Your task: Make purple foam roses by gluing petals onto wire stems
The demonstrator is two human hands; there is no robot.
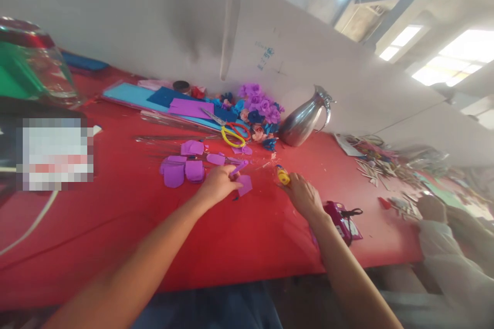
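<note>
My left hand [221, 184] is closed on a small rolled purple piece [239, 167], just above a flat purple petal-like piece [244, 185] on the red table. In my right hand [303, 194] is a yellow tool with a dark blue tip [283, 175], pointing up and left; its lower part is hidden by the fingers. Left of my left hand lie piles of cut purple pieces [174, 170]. Beyond them rest scissors with red and yellow handles [233, 136], partly over a purple sheet [191, 108] and blue sheets [127, 96].
Purple, blue and pink flowers [260, 108] stand beside a metal jug [304, 121] near the wall. A purple pouch [341, 220] lies by my right forearm. At the right, another person's hand [432, 209] is near sticks [403, 205]. A glass jar [50, 69] stands left on the table [116, 247].
</note>
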